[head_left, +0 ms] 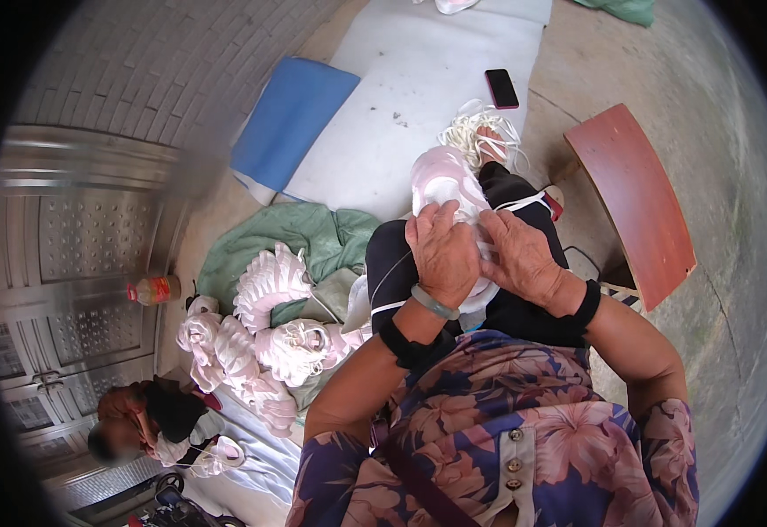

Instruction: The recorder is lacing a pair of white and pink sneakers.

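Note:
Across my lap lies a pale pink and white shoe upper [441,186], its rounded toe end pointing away from me. My left hand [447,256] grips its left side with curled fingers, and a bracelet circles that wrist. Pressed against the right side of the same upper is my right hand [522,252], fingers bent and thumb turned in toward the middle. A white lace [524,202] trails from the upper over my right leg. The fingertips of both hands are partly hidden against the upper. Past my knees, a tangle of white laces [471,133] rests by my foot.
Several stacked shoe uppers [265,285] lie at my left on green cloth [234,237]. A bottle [153,290] stands near the metal door. Ahead are a white mat [375,123], a blue pad [296,123] and a phone [502,89]. A wooden board [634,202] stands right; another person [159,417] sits lower left.

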The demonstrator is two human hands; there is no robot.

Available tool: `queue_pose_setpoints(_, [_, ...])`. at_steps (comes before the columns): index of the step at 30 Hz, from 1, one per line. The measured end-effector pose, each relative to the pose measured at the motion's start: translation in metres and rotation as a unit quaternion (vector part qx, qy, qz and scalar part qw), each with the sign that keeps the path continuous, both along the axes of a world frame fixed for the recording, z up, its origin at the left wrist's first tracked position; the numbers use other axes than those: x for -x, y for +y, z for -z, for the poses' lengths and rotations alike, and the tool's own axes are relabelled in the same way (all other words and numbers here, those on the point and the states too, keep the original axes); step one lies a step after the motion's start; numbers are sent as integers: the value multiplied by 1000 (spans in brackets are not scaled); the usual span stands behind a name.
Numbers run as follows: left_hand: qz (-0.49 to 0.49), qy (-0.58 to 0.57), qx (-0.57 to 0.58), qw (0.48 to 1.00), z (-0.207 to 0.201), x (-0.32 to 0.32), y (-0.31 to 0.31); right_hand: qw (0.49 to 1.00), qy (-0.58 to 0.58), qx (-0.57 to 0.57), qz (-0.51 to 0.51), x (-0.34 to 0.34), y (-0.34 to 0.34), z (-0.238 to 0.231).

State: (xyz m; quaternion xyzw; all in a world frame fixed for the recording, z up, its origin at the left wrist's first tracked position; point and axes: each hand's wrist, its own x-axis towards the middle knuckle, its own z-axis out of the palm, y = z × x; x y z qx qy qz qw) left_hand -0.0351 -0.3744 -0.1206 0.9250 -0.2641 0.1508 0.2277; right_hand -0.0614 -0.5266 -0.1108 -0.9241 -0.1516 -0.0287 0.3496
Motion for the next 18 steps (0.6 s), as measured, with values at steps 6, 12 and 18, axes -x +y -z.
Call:
queue_pose_setpoints(6, [-22,-5,23,999,14,0,-1,999,26,-35,22,-1,-3,11])
queue_pose_setpoints(12, [-8,4,37,999,16,-2,0,998,-7,-48,36,-4,-1,15])
queue_pose_setpoints(18, [-2,4,44,999,18,-5,-3,998,38,-50,30,-4,-1,14])
